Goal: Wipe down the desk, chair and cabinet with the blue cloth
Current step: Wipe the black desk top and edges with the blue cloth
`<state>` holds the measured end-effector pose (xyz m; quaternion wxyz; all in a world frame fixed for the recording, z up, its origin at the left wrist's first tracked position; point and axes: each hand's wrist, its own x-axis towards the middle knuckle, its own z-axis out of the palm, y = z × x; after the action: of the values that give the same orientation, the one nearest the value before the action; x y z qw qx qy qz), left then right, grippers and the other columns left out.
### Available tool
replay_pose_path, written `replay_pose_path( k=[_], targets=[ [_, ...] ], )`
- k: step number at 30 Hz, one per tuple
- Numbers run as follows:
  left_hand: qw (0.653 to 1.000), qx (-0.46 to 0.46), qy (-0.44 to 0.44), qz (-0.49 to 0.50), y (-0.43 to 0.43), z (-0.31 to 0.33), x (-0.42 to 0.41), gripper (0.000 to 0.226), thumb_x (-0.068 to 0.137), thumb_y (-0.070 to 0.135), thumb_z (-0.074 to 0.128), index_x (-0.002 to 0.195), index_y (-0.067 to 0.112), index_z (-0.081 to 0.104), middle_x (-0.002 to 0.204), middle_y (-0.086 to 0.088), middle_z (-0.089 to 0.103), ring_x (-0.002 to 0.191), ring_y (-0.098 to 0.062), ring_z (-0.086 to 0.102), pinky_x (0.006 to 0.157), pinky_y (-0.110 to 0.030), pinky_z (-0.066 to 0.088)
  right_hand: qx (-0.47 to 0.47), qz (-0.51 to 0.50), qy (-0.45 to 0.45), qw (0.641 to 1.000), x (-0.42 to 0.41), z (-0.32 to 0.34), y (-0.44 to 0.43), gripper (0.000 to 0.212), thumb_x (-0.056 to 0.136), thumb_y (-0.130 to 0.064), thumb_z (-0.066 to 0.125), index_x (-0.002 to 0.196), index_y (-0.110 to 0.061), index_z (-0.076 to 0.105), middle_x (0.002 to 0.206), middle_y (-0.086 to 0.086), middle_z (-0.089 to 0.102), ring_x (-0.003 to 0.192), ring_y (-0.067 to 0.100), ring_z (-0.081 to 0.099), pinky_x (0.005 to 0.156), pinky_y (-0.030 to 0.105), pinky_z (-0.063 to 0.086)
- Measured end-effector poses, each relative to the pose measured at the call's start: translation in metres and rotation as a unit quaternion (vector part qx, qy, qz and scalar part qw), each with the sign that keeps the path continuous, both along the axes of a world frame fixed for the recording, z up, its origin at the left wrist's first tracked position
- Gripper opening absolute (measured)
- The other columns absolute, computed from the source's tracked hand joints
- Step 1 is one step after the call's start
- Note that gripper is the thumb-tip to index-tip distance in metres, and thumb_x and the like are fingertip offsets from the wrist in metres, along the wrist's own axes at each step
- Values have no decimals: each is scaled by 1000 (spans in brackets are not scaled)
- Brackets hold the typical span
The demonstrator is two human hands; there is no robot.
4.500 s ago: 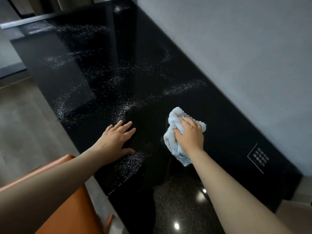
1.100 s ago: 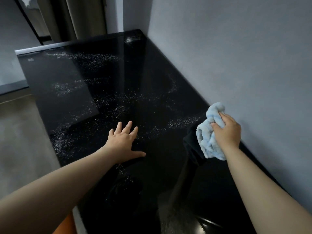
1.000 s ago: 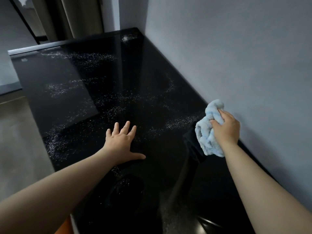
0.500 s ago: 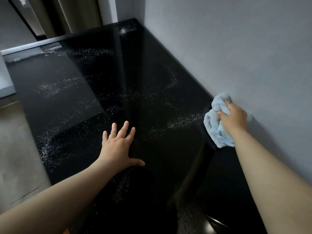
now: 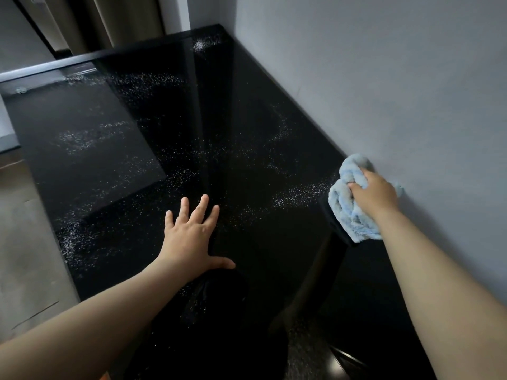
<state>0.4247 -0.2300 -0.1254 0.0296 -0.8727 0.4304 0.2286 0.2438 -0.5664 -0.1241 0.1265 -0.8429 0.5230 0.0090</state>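
Your right hand (image 5: 374, 194) is gripping the blue cloth (image 5: 347, 209), with the fingers curled into the bunched fabric. The cloth is sitting at the back edge of the desk (image 5: 247, 111), on the line where the desktop is meeting the wall (image 5: 384, 78). A small fold is showing past the hand on the wall side. Whether the cloth is pressing on the wall itself cannot be told.

Your left hand (image 5: 192, 234) is lying flat on the desktop, palm down and holding nothing. Its 4 fingers are spread and straight, and the thumb is pointing toward the cloth side. The 2 hands are well apart.

The desktop is black and glossy, and it is reflecting both forearms as dark shapes. Loose bands of white specks (image 5: 299, 194) are lying across it. 1 band is running just beside the cloth on its left. Others are lying ahead of your left hand and toward the left edge. 1 small patch is sitting in the far corner by the wall.

The wall is plain grey and is running along the right side of the desk. A grey-brown floor (image 5: 24, 229) is showing to the left of the desk. Beyond the far edge, curtain folds (image 5: 109, 20) are hanging.
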Motion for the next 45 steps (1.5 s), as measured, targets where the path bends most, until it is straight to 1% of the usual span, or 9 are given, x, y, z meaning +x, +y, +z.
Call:
replay_pose_path(
  k=[4,6,8,12,18,27,34,40,45],
  targets=[
    [1000,-1,2,1,0,0,1,126,58,85,55,152,28,-6,159,1,-19,145,-34,-17,117,-57,0,-17,31,-4,999,-2,-2,11,34,95,-28,45,125,-16,58,114,13,64,102,35,59,83,35,39],
    [1000,0,0,-1,0,0,1,126,58,85,55,152,28,-6,159,1,-19,145,-35,-16,117,-57,0,-12,45,-21,999,-4,-2,21,38,95,-26,48,131,-16,55,121,13,63,109,34,57,93,39,41],
    [1000,1,-4,-3,0,0,1,126,58,85,55,152,27,-6,159,1,-18,145,-35,-16,117,-58,1,-7,49,-37,998,-4,-1,32,42,94,-25,50,134,-14,53,128,13,60,116,33,55,101,40,39],
    [1000,0,-3,-5,0,1,1,126,58,85,55,152,27,-5,159,0,-17,145,-36,-15,117,-58,3,0,49,-45,998,-3,-1,49,40,92,-24,50,131,-15,54,124,11,61,114,31,55,100,41,41],
    [1000,-1,-5,-5,0,1,0,126,58,85,56,152,26,-4,159,-1,-16,145,-36,-14,117,-58,3,28,38,-71,996,-6,-7,76,48,92,-28,54,138,-16,51,141,5,52,131,26,45,110,41,36],
    [1000,9,-8,-10,0,5,1,126,58,85,57,152,25,-2,160,-2,-12,146,-38,-9,116,-58,6,29,43,-80,995,-3,-8,120,49,92,-30,53,139,-17,51,145,1,49,136,22,40,114,38,32],
    [1000,-5,12,-22,3,14,16,105,70,77,56,153,31,9,161,4,-3,147,-31,-2,117,-51,16,34,43,-79,995,-4,-7,163,51,93,-32,55,142,-20,48,149,-2,43,140,19,33,112,36,34],
    [998,-40,39,-34,26,20,25,87,84,63,53,153,27,13,161,3,-2,148,-23,-1,119,-48,11,46,51,-71,995,-4,-6,203,55,93,-36,55,145,-22,43,152,-4,39,142,19,29,114,38,31],
    [997,-55,32,-45,64,26,29,77,90,57,49,152,27,16,161,3,6,148,-24,2,119,-48,12,54,43,-66,995,-3,-6,231,54,94,-37,54,145,-25,42,152,-5,38,142,18,28,113,39,34]
  ],
)
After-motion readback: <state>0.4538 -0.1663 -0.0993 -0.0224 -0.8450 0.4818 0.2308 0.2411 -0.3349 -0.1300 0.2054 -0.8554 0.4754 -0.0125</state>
